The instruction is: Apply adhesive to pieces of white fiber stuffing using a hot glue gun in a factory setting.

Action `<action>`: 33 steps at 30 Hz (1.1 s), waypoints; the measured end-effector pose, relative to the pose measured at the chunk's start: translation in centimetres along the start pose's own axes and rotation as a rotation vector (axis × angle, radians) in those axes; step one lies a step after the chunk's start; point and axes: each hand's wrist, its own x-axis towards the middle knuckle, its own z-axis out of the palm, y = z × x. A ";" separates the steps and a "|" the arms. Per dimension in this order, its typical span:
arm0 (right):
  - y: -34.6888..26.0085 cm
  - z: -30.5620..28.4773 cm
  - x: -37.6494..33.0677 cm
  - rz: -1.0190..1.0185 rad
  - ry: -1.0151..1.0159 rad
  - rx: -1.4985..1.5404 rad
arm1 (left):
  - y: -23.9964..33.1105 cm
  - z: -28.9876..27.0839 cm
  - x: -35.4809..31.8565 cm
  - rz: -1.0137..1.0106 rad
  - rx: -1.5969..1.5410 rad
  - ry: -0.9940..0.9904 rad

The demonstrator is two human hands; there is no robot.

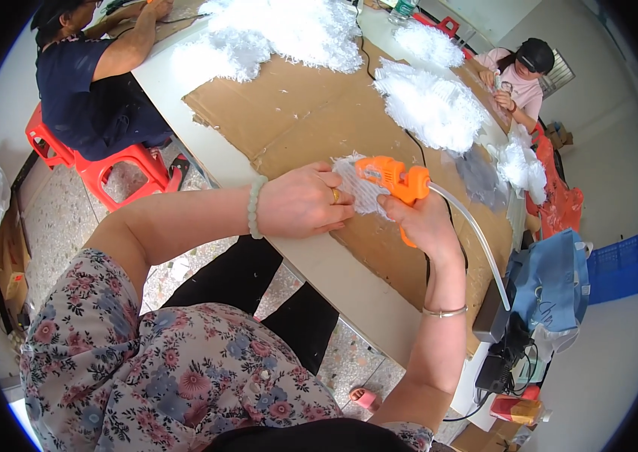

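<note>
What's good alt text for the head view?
A right hand holds an orange glue gun over a white mesh piece on brown cardboard, the left hand at the piece's left edge. White fluffy piles lie farther up the table; two other people are around it.

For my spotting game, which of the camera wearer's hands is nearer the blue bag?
Right. The right hand, gripping the orange glue gun, is left of the blue bag; the left hand is farther left, at the white mesh edge.
</note>
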 end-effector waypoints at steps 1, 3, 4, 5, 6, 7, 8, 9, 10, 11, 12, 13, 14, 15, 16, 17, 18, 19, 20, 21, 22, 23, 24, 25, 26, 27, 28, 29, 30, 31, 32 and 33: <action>0.2 -0.2 -0.3 0.056 0.003 0.019 | 0.0 0.0 0.0 0.005 -0.002 -0.006; 0.4 -0.6 -0.9 0.116 0.009 0.035 | -0.1 0.0 0.0 0.011 -0.009 -0.008; 0.3 -0.8 -1.3 0.095 0.019 0.042 | -0.1 0.0 0.0 0.011 -0.018 0.002; 0.2 -0.8 -1.5 0.119 0.038 0.024 | -0.1 0.0 0.0 0.015 -0.034 0.004; -0.1 -0.9 -1.6 0.071 0.026 0.049 | -0.1 0.0 0.0 0.009 -0.023 0.011; -0.4 -1.2 -1.8 0.084 0.049 0.135 | -0.1 0.0 0.0 0.012 -0.019 0.017; -0.7 -1.3 -2.0 0.090 0.072 0.222 | 0.0 0.0 0.0 0.020 -0.024 0.014; -1.1 -1.2 -2.0 0.101 0.072 0.225 | 0.0 0.0 0.0 0.015 -0.017 0.018; -1.4 -1.0 -1.9 0.078 0.079 0.248 | 0.0 -0.1 0.0 0.010 -0.018 0.003; -1.6 -0.7 -1.6 0.028 0.079 0.275 | 0.0 -0.1 0.0 0.009 -0.027 -0.019; -1.8 -0.2 -1.2 0.053 0.090 0.271 | 0.0 -0.1 0.0 0.009 -0.016 -0.010; -1.9 0.5 -0.6 -0.007 0.080 0.138 | 0.0 -0.2 0.0 0.019 -0.001 -0.014; -1.8 1.0 -0.2 -0.017 0.076 -0.022 | 0.0 -0.2 0.0 0.032 0.015 -0.029; -1.8 1.2 0.0 -0.070 0.070 0.008 | 0.0 -0.2 0.0 0.029 0.016 -0.022; -1.6 1.3 0.1 -0.043 0.038 -0.089 | 0.0 -0.2 -0.1 0.032 0.020 -0.023; -1.4 1.4 0.2 -0.033 -0.003 -0.177 | 0.1 -0.2 -0.1 0.038 0.021 -0.035; -1.2 1.4 0.1 -0.014 -0.001 -0.187 | 0.1 -0.1 -0.1 0.028 0.021 -0.025; -0.9 1.1 -0.2 -0.021 0.002 -0.117 | 0.0 -0.1 -0.2 0.030 0.021 -0.033; -0.6 0.8 -0.4 -0.007 0.007 -0.073 | 0.0 0.0 -0.2 0.038 0.019 -0.041; -0.3 0.5 -0.7 -0.024 0.005 -0.048 | 0.0 0.0 -0.2 0.030 0.017 -0.040; 0.0 0.1 -1.0 -0.004 0.002 -0.034 | -0.1 0.1 -0.2 0.023 0.000 -0.025; 0.2 -0.2 -1.3 0.022 0.001 -0.039 | 0.0 0.2 -0.2 0.022 -0.018 -0.018; 0.5 -0.3 -1.6 0.018 0.005 -0.020 | 0.0 0.3 -0.2 0.021 -0.021 -0.008; 0.6 -0.3 -1.7 0.003 0.025 0.003 | 0.0 0.3 -0.2 0.012 -0.014 -0.020; 0.7 -0.2 -1.9 0.022 0.054 -0.016 | 0.0 0.3 -0.3 0.008 -0.006 -0.041; 0.7 -0.3 -2.1 -0.015 0.043 0.030 | 0.0 0.3 -0.3 0.003 -0.005 -0.037; 0.5 -0.6 -2.3 0.028 0.053 0.089 | 0.0 0.3 -0.2 0.003 -0.013 -0.032; 0.4 -0.8 -2.5 0.072 0.062 0.149 | 0.0 0.2 -0.2 0.003 -0.024 -0.029; 0.2 -1.0 -2.6 0.073 0.063 0.153 | 0.0 0.2 -0.2 0.005 -0.024 -0.033; -0.1 -1.3 -2.6 0.080 0.065 0.182 | 0.0 0.2 -0.2 -0.001 -0.014 -0.039; -0.3 -1.5 -2.6 0.086 0.067 0.210 | 0.0 0.2 -0.2 -0.001 -0.006 -0.048; -0.4 -1.3 -2.4 0.087 0.072 0.211 | 0.0 0.2 -0.1 -0.002 -0.006 -0.044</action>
